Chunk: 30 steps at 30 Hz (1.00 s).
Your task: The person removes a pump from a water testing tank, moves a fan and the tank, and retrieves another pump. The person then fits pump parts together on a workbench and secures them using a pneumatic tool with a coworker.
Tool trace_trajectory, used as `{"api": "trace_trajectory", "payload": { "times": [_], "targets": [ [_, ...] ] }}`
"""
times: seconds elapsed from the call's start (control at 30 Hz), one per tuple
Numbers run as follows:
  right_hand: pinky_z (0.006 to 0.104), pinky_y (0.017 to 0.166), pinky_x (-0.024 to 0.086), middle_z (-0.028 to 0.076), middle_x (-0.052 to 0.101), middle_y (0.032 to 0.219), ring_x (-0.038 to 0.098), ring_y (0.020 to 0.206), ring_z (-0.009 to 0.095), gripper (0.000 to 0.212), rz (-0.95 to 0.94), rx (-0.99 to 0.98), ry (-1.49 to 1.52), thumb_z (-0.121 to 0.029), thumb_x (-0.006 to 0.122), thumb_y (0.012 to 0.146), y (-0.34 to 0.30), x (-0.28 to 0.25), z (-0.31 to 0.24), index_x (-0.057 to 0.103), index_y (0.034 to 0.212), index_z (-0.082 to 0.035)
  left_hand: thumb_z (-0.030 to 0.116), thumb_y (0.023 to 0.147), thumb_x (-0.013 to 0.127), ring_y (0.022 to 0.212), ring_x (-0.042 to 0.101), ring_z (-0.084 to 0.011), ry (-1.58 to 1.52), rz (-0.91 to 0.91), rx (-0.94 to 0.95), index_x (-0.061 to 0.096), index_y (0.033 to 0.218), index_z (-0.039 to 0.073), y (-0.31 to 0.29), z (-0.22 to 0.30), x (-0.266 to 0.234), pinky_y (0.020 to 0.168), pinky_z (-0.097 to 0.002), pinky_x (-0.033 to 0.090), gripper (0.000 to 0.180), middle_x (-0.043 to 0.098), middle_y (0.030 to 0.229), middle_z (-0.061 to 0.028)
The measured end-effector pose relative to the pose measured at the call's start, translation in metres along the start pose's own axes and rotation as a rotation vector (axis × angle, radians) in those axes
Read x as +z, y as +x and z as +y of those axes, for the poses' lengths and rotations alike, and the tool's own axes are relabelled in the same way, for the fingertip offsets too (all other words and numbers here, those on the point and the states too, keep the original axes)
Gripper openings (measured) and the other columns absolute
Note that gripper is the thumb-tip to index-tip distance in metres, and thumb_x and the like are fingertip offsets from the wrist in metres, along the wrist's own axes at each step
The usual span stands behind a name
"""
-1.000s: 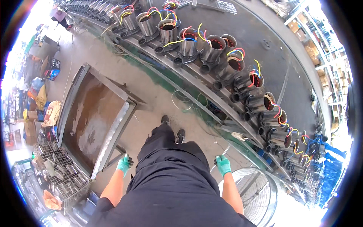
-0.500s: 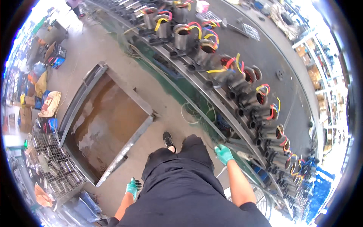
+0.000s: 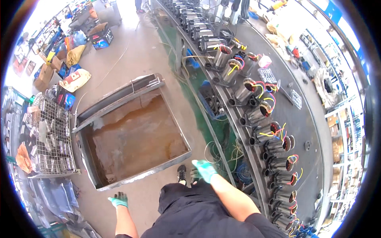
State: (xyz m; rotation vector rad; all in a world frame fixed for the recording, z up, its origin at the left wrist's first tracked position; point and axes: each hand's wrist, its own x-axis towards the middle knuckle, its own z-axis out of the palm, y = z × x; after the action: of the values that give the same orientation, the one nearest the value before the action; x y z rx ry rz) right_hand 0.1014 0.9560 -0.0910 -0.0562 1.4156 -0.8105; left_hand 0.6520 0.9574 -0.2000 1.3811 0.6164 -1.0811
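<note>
Metal tray (image 3: 137,139) lies near the left hand (image 3: 119,200) (red-printed sack (image 3: 75,81) beyond).

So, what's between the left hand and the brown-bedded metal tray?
In the head view, just a strip of grey floor shows between the left hand and the metal tray.
</note>
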Motion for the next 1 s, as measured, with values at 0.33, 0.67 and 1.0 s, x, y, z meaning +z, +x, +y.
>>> {"api": "trace_trajectory", "payload": {
  "times": [0.33,0.67,1.0],
  "targets": [
    [0.0403,0.072,0.062,0.012,0.064,0.097,0.068,0.082,0.024,0.032,0.063,-0.075,0.489,-0.031,0.071,0.094,0.075,0.117,0.034,0.055,0.106,-0.007,0.063,0.097,0.044,0.142,0.04,-0.0279,0.075,-0.123,-0.012,0.047,0.146,0.014,0.011,0.053,0.039,0.115,-0.0534,0.032,0.069,0.042,0.156,-0.0048],
    [0.0411,0.062,0.063,0.009,0.063,0.089,0.066,0.07,0.023,0.031,0.059,-0.15,0.353,-0.037,0.067,0.096,0.073,0.102,0.031,0.058,0.1,-0.008,0.048,0.106,0.034,0.13,0.053,-0.0293,0.033,-0.257,0.011,0.054,0.141,0.011,0.012,0.04,0.072,0.112,-0.0466,0.044,0.055,0.055,0.146,-0.0079],
    [0.038,0.056,0.06,0.007,0.06,0.095,0.063,0.077,0.022,0.035,0.112,-0.168,0.301,-0.039,0.067,0.095,0.053,0.082,0.062,0.054,0.111,-0.011,0.06,0.104,0.032,0.117,0.061,-0.0313,0.091,-0.225,0.013,0.055,0.138,0.013,0.019,0.03,0.038,0.098,-0.05,0.055,0.062,0.06,0.137,-0.0102]
  ]
}}
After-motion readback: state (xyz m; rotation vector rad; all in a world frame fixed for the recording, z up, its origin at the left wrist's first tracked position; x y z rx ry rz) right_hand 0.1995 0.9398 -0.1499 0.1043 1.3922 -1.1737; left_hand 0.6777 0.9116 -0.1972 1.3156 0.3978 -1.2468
